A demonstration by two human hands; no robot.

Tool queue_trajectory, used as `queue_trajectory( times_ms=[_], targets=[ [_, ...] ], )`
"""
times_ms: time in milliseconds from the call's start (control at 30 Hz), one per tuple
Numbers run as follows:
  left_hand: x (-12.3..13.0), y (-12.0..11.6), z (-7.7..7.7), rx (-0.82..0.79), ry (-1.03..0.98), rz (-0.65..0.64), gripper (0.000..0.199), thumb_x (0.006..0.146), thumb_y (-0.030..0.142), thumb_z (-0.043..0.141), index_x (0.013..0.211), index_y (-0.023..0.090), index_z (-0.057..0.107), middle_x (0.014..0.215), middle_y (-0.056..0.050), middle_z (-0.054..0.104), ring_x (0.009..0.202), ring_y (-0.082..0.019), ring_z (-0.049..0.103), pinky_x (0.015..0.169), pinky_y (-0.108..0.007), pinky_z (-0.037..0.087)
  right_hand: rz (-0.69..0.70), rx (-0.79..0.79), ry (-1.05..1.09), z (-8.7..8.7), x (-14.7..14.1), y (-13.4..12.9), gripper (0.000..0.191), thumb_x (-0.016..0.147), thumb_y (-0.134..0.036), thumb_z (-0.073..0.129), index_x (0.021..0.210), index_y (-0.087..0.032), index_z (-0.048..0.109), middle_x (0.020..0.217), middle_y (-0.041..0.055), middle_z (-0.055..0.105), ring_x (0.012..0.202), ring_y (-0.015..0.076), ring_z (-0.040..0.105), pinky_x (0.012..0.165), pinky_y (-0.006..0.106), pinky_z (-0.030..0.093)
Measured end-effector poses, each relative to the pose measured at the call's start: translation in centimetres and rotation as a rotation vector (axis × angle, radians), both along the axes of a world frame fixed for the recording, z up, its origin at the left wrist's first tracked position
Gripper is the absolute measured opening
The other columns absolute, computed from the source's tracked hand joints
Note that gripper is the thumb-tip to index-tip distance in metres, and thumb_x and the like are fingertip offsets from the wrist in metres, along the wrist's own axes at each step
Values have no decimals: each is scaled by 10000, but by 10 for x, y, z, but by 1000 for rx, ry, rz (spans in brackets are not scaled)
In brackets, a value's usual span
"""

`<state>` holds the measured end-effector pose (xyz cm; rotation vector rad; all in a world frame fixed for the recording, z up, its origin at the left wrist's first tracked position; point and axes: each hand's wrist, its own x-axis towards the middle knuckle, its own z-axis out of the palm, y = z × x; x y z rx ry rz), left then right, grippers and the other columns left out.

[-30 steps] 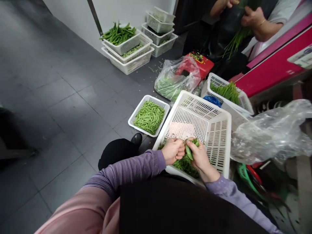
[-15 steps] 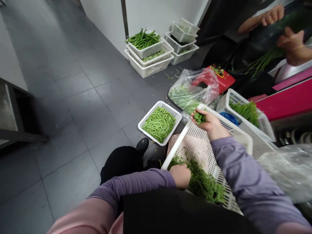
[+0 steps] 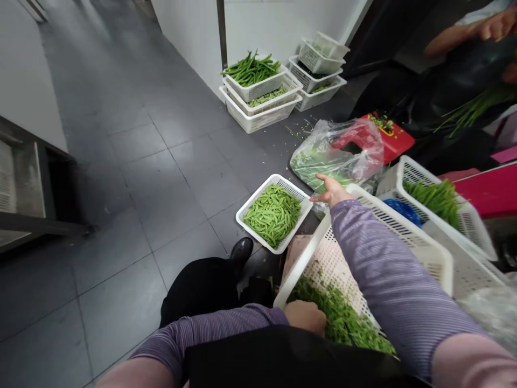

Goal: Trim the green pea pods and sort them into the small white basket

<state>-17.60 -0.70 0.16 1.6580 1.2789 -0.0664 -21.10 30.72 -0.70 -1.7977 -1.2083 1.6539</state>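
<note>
My right hand (image 3: 332,191) reaches past the far corner of a large white perforated basket (image 3: 299,265). Its fingers are spread and nothing shows in them. Just left of it, a smaller white basket (image 3: 259,236) full of green pea pods (image 3: 274,214) sits on the floor. My left hand (image 3: 307,317) is curled into a fist inside the near side of the large basket, against a heap of leafy green stems (image 3: 343,318). What its fingers hold, if anything, is hidden.
Stacked white baskets with long green peppers (image 3: 253,70) stand by the wall. A clear plastic bag of greens (image 3: 323,161) lies beside a red stool (image 3: 398,143). Another basket of cut greens (image 3: 436,202) is at right. A co-worker's hand (image 3: 498,27) shows top right. A metal frame (image 3: 40,188) stands left.
My right hand has opened and the small green pieces it held are gone from it. It reaches farther forward now. The view has swung left. My left hand stays low in the basket.
</note>
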Motion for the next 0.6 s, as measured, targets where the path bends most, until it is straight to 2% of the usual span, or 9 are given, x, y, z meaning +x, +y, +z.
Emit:
queue_trajectory(
  times_ms=[100, 167, 200, 300, 367, 400, 433, 500, 600],
  targets=[
    [-5, 1, -4, 115, -39, -83, 261, 761, 271, 490, 906, 129, 655, 875, -125, 636, 759, -248, 624, 585, -316, 503, 45, 121, 63, 16, 20, -19, 312, 699, -284, 595, 984, -185, 515, 999, 82, 582, 733, 160, 608, 613, 340, 521],
    [-7, 1, -4, 196, -41, -120, 248, 767, 265, 480, 881, 119, 645, 874, -126, 630, 766, -232, 622, 611, -301, 500, 187, 323, 115, 23, 58, -39, 273, 736, -317, 563, 967, -174, 543, 946, 66, 609, 699, 137, 612, 640, 317, 516],
    [-8, 0, -3, 232, -34, -134, 236, 769, 256, 475, 864, 117, 640, 868, -124, 627, 768, -224, 620, 627, -296, 498, 261, 420, 71, 23, 84, -51, 273, 756, -342, 538, 967, -169, 560, 922, 64, 620, 707, 141, 616, 670, 325, 511],
    [-7, 0, 1, 328, 0, -169, 205, 778, 225, 455, 813, 115, 624, 831, -117, 617, 771, -206, 611, 663, -283, 487, 491, 578, -315, 6, 171, -89, 327, 761, -358, 530, 1012, -159, 598, 987, 94, 628, 899, 209, 597, 836, 395, 449],
    [-6, 2, 4, 374, 43, -151, 206, 787, 219, 438, 795, 118, 618, 809, -110, 611, 760, -198, 605, 671, -281, 478, 633, 566, -601, -16, 216, -117, 429, 737, -336, 569, 1119, -140, 567, 1176, 136, 547, 1123, 269, 470, 961, 424, 342],
    [-5, 3, 5, 391, 68, -122, 217, 796, 220, 424, 799, 123, 617, 810, -107, 613, 758, -196, 602, 679, -285, 474, 699, 546, -702, -29, 228, -131, 501, 744, -340, 566, 1196, -131, 515, 1269, 150, 470, 1210, 287, 373, 1000, 434, 287],
    [-4, 6, 6, 405, 94, -84, 233, 807, 219, 403, 807, 128, 618, 817, -104, 617, 759, -193, 600, 689, -290, 470, 760, 524, -766, -41, 232, -147, 559, 765, -357, 542, 1266, -129, 446, 1339, 154, 385, 1265, 296, 282, 1021, 450, 243],
    [-4, 14, 7, 436, 131, 4, 265, 825, 213, 365, 829, 136, 619, 837, -98, 629, 772, -187, 595, 718, -294, 460, 897, 494, -781, -59, 220, -182, 577, 829, -409, 434, 1346, -175, 332, 1413, 127, 261, 1308, 302, 163, 1023, 502, 192],
    [-6, 28, 8, 494, 133, 135, 274, 828, 200, 353, 857, 144, 620, 860, -78, 642, 811, -171, 588, 757, -271, 444, 1190, 471, -611, -62, 190, -235, 513, 817, -469, 427, 1299, -299, 399, 1441, 37, 212, 1305, 332, 141, 998, 577, 141]
  ],
)
